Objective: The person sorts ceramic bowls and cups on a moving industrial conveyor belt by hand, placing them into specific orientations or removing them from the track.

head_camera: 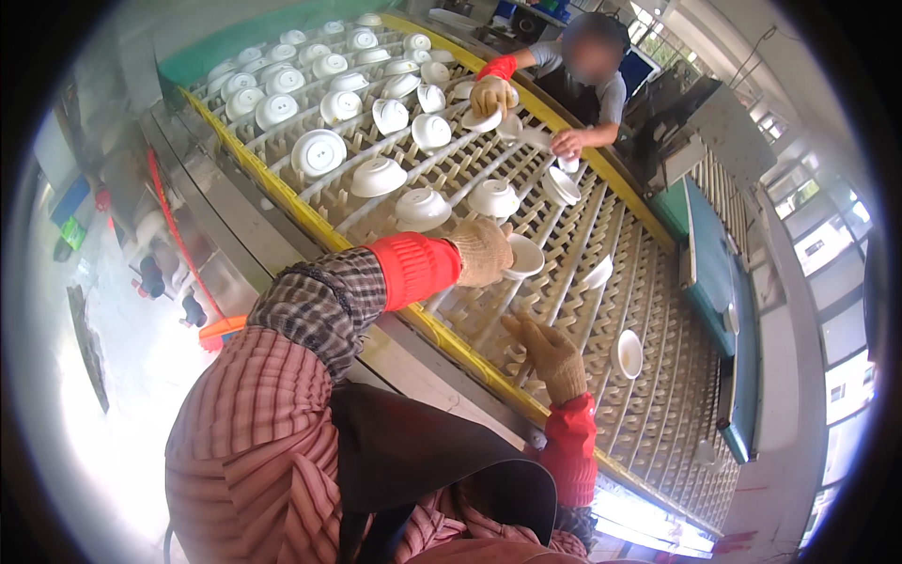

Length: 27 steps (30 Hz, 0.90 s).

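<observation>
My left hand (484, 252), in a beige knit glove with a red cuff, grips a white bowl (526, 257) by its near side, low over the pegged conveyor (486, 303). The bowl's hollow faces right; my fingers hide part of its rim. Just beyond that hand, two upturned white bowls, one near (423, 209) and one farther right (494, 198), rest on the pegs. My right hand (553, 352), gloved the same way, hovers above the conveyor's near side, fingers extended and holding nothing. A tilted bowl (599, 272) and another showing its hollow (629, 354) lie to its right.
Across the conveyor a co-worker handles bowls: one gloved hand (490, 97) on a bowl, one bare hand (567, 142) on another. Several upturned bowls (318, 153) cover the far left. Yellow side rails (451, 337) edge the conveyor. A blue-green belt (705, 282) stands at right.
</observation>
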### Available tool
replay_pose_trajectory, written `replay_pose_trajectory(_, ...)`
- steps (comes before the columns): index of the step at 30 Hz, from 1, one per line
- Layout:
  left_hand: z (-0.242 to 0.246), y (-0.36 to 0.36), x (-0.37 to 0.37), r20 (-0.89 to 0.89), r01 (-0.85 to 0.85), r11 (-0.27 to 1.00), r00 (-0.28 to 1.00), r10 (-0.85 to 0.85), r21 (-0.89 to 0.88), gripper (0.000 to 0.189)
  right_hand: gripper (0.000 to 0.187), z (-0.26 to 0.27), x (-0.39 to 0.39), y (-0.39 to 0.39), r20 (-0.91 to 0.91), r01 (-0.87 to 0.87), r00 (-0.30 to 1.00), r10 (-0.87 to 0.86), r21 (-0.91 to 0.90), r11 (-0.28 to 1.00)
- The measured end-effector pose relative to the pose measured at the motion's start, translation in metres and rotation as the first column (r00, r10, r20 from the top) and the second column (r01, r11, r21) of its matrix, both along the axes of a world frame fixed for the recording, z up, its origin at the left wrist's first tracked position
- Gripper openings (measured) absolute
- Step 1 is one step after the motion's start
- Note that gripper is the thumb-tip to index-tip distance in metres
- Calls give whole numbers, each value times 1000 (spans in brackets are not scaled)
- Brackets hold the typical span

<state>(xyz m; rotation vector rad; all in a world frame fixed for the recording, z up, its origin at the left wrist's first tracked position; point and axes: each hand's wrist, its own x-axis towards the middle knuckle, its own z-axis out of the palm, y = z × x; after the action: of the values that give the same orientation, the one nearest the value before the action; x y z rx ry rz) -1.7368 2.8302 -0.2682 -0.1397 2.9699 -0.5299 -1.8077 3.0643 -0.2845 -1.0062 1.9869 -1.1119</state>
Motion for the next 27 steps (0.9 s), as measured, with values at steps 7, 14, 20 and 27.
replay_pose_trajectory(7, 20, -94, 20, -566, -145, 875, 712, 416, 462, 35, 45, 11, 3, -1, 20, 4, 1000, -5, 58, 998)
replay_pose_trajectory(14, 23, -119, 45, -484, -319, 590, 355, 800, 742, 64, 44, -21, -16, 13, -109, -33, 994, 29, -37, 999)
replay_pose_trajectory(20, 45, -132, 85, -403, -684, 596, 447, 798, 421, 70, 35, -4, -18, 33, -306, -120, 946, 107, -23, 993)
replay_pose_trajectory(27, 37, -211, 191, -263, -660, 383, 278, 924, 647, 83, 35, -6, -13, 28, -224, -91, 970, 89, 0, 996)
